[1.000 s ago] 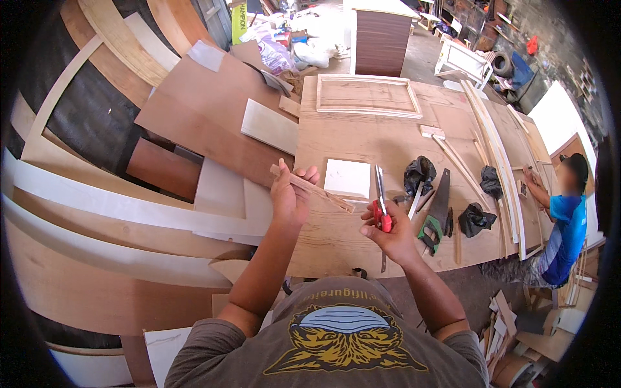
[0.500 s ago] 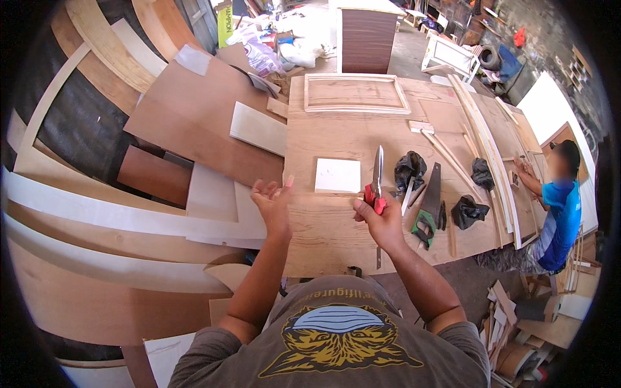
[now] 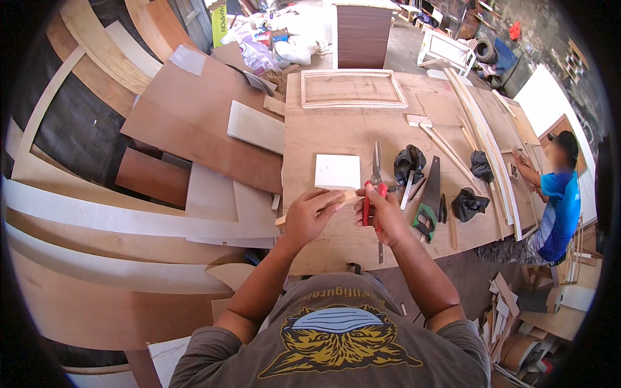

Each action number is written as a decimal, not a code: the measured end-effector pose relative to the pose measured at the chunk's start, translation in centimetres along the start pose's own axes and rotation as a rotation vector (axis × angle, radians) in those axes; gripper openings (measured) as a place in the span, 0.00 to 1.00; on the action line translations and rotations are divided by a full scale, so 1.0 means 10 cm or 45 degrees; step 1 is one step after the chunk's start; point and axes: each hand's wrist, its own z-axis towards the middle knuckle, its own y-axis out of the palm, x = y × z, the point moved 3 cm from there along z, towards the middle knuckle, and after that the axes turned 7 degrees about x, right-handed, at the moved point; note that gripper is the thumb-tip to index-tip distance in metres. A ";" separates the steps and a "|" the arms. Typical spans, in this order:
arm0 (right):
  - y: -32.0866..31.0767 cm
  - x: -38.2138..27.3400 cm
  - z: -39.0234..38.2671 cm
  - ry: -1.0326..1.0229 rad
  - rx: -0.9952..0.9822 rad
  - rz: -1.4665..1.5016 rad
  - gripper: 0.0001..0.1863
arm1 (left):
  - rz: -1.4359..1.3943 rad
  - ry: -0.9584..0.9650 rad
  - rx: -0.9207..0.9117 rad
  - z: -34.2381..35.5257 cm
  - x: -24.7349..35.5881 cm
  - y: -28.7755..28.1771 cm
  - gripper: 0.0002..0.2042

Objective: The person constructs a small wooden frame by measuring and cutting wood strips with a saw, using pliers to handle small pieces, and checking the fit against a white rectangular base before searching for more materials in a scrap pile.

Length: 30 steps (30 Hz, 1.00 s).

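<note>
My right hand (image 3: 388, 216) is wrapped around red-handled shears (image 3: 378, 158), their metal blades pointing away from me over the workbench. Pinched in my left hand (image 3: 312, 216) is a thin wooden strip (image 3: 350, 195); one end reaches toward the shears' handles, and the other shows left of the hand. The fingertips of both hands are close together. Just beyond them lies a white rectangular block (image 3: 337, 171). Right of the shears are a black plastic bag (image 3: 409, 161) with narrow sticks by it, and a handsaw (image 3: 431, 194) with a green handle.
Long wooden strips (image 3: 485, 145) run along the bench's right side, near another black bag (image 3: 470, 205). A wooden frame (image 3: 354, 105) lies at the far end. Boards (image 3: 200, 123) crowd the left. At the right, a person in a blue shirt (image 3: 561, 200) works at the bench.
My left hand, open before, has moved right and closed on the wooden strip. My right hand has turned the shears, and their red handles now stand farther apart.
</note>
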 end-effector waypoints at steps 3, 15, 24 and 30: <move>-0.10 0.12 0.06 0.028 0.087 -0.061 0.23 | -0.074 -0.110 -0.029 -0.05 -0.10 -0.02 0.12; -0.98 1.83 0.69 -0.006 0.737 -1.658 0.35 | -0.048 -0.608 -0.305 -0.49 -1.04 -0.07 0.20; -0.96 2.51 1.05 -0.218 0.584 -1.985 0.45 | 0.061 -0.498 -0.404 -0.29 -1.64 0.34 0.17; -1.10 2.32 1.20 -0.441 0.556 -1.915 0.48 | 0.122 -0.338 -0.467 0.32 -2.01 0.90 0.14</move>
